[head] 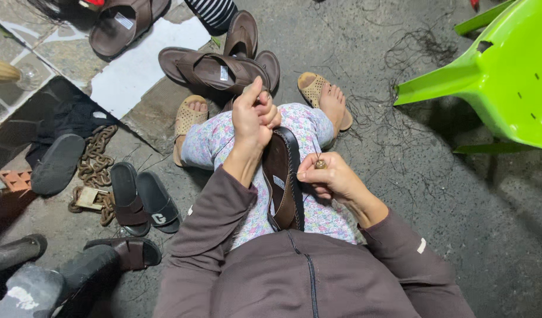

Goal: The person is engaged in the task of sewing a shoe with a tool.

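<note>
A brown leather sandal (281, 176) lies lengthwise on my lap, between my knees in flowered trousers. My left hand (254, 118) is closed around the sandal's far end, thumb raised. My right hand (327, 175) sits at the sandal's right edge and pinches a small tool with a round wooden handle (321, 164); a thin thread or needle runs from it toward the sandal's rim. My feet in tan sandals (318, 88) rest on the concrete ahead.
Several brown sandals (218, 68) lie on the floor ahead, black slides (142, 200) and a rusty chain with padlock (94, 171) to the left. A green plastic chair (501, 76) stands at right. Loose threads litter the concrete.
</note>
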